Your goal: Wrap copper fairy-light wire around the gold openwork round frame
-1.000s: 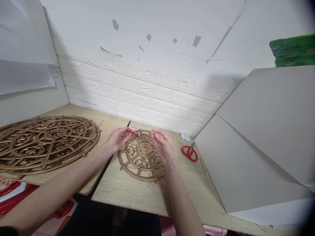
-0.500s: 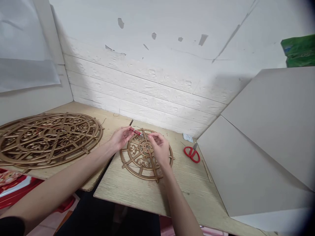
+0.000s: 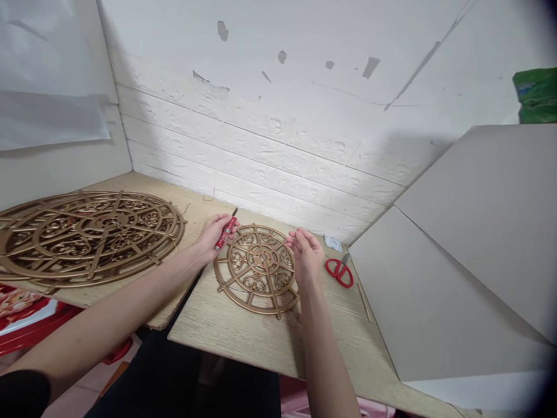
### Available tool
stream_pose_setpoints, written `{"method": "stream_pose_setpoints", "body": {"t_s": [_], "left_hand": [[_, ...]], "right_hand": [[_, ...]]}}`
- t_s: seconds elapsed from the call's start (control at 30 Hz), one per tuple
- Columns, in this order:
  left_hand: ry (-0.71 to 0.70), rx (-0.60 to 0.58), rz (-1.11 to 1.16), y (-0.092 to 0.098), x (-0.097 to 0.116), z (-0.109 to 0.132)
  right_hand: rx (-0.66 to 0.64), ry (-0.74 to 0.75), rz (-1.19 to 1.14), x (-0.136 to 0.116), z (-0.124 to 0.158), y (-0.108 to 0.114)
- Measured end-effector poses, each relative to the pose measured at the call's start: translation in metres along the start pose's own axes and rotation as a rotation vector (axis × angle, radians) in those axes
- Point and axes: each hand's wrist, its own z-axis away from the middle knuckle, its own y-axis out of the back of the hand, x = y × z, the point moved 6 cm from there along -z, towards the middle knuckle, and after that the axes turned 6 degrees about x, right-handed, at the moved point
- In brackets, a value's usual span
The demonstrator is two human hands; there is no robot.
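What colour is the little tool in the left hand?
Red, with a dark tip. The tool shows in the head view, held by the left hand.

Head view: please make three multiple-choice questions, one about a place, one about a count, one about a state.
1. Where do the red scissors lie?
A. right of the small gold lattice disc
B. on the large gold lattice disc
C. in the left hand

2. How many gold lattice discs are there?
A. one
B. two
C. four

3. What does the left hand hold?
A. nothing
B. scissors
C. a red-handled tool

Answers: 1 A, they lie on the board beside the right hand; 2 B, one large, one small; 3 C, fingers wrap it.
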Motion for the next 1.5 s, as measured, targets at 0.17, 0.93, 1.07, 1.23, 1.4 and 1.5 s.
{"method": "stream_pose_setpoints", "body": {"t_s": [0.17,0.93,1.07,1.23,1.4,1.5], "left_hand": [[-0.048,-0.031,-0.094,-0.005,0.004,0.005],[-0.319,-0.406,-0.55,-0.02,0.011,0.024],[-0.211,-0.565,-0.652,-0.024,0.0,0.029],[-0.197,-0.651,-0.691,-0.026,-0.007,0.031],[-0.152,-0.52,-0.558,-0.023,-0.004,0.029],[-0.253,-0.459,-0.539,-0.024,0.004,0.033]], "right_hand": [[-0.007,0.028,0.033,0.0,0.0,-0.001],[0.166,0.098,0.081,-0.009,-0.021,0.037],[0.205,0.16,0.166,-0.014,-0.022,0.04],[0.027,0.093,0.262,-0.017,-0.019,0.032],[-0.466,-0.269,0.546,0.009,-0.001,0.014],[-0.596,-0.358,0.625,0.023,0.007,0.011]]}}
